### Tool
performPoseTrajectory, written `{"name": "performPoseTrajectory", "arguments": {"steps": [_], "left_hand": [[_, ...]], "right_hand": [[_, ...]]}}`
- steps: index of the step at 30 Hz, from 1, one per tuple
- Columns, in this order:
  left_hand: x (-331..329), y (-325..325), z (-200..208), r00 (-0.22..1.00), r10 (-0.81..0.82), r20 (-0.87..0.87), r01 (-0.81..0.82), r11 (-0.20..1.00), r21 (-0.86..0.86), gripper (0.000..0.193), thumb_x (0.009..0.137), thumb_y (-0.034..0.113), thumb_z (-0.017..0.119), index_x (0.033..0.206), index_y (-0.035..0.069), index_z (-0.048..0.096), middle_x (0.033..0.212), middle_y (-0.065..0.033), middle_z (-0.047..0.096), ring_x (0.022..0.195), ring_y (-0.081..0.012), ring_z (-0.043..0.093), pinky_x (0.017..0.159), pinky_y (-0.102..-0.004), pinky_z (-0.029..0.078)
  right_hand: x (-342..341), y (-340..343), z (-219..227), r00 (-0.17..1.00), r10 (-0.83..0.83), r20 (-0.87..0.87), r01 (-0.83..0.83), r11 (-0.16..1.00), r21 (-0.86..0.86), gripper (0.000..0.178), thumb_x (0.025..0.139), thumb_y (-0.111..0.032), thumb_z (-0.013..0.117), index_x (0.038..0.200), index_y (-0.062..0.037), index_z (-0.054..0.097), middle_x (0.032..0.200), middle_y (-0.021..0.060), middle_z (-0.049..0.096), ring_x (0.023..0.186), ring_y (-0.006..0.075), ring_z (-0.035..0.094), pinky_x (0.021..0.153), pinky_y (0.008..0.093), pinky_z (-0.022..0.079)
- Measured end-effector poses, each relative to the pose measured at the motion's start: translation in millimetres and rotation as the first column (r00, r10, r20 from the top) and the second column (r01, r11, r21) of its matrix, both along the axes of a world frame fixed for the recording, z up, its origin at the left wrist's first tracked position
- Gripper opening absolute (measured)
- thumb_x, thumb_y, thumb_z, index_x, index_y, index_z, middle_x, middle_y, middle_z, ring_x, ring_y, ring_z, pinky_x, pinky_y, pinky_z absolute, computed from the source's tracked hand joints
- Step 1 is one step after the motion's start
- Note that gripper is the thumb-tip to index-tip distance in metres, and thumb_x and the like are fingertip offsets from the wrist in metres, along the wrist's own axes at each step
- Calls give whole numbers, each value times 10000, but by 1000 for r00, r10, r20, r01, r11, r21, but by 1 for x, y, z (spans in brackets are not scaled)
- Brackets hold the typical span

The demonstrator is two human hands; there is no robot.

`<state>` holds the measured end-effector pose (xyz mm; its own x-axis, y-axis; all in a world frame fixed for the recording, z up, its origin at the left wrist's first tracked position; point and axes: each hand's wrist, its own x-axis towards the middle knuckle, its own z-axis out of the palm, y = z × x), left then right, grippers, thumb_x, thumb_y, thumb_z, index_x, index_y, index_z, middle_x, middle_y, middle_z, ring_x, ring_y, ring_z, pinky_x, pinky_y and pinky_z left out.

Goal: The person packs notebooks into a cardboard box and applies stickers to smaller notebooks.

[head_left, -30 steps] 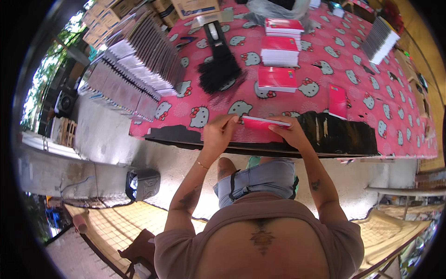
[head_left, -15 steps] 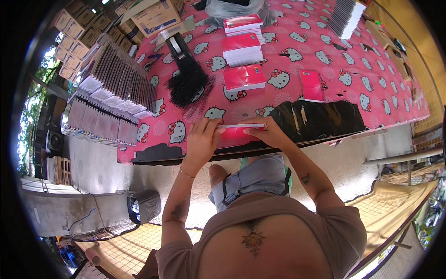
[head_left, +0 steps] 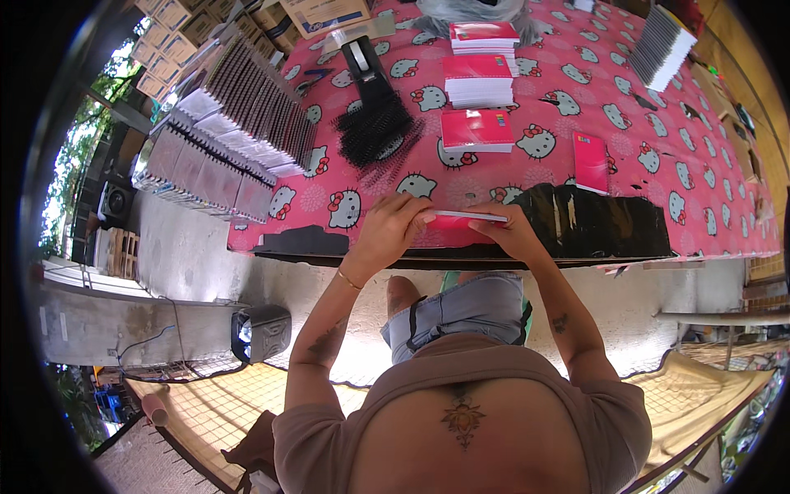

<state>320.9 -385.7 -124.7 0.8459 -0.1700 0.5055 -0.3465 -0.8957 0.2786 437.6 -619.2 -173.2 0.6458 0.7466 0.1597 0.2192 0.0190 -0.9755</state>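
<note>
My left hand [head_left: 393,229] and my right hand [head_left: 512,234] grip a pink-covered booklet [head_left: 451,221] between them at the table's near edge. Its white page edge faces up, and the fingers are closed on its two ends. Just beyond lie three piles of pink-covered booklets, the nearest pile [head_left: 477,130] being the lowest. One thin pink booklet [head_left: 591,162] rests by itself to the right. Beyond my left hand, a heap of black spiral binding coils [head_left: 377,136] lies against a black holder with a white band [head_left: 360,62].
Tall rows of spiral-bound notebooks [head_left: 247,103] stand along the table's left edge. Another notebook stack [head_left: 662,49] is at the far right. Cardboard cartons [head_left: 329,15] and a clear plastic bag [head_left: 477,10] sit at the back. A black patch [head_left: 601,224] covers the front edge.
The view has shifted, so the table and its stacks appear farther right and higher. Both hands keep hold of the booklet, which slants slightly more down to the right.
</note>
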Motion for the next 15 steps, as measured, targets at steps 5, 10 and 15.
{"name": "performPoseTrajectory", "arguments": {"steps": [5,10,15], "left_hand": [[-4,-5,-1,961,122,-248,-155,980,-122,386,884,322,687,1162,63,616,1160,-115,591,941,-316,630,819,-430,493],[-18,-54,-32,922,381,73,-386,883,266,730,958,527,503,1426,-28,426,1466,-223,410,1348,-417,391,1093,-623,253],[-17,-50,-48,874,480,75,-478,819,318,870,927,578,518,1479,-70,337,1556,-268,296,1468,-426,237,1119,-710,94]], "right_hand": [[-1,1,1,1000,2,8,-2,1000,-9,254,890,-52,716,1139,-4,708,1035,90,723,915,123,638,830,264,498],[-3,3,-5,1000,-2,27,2,1000,7,254,893,-53,709,1143,-10,703,990,89,732,875,107,621,800,250,501],[-4,6,3,997,-19,69,16,999,47,246,900,-50,697,1143,-7,698,1005,89,732,870,109,613,798,250,497]]}}
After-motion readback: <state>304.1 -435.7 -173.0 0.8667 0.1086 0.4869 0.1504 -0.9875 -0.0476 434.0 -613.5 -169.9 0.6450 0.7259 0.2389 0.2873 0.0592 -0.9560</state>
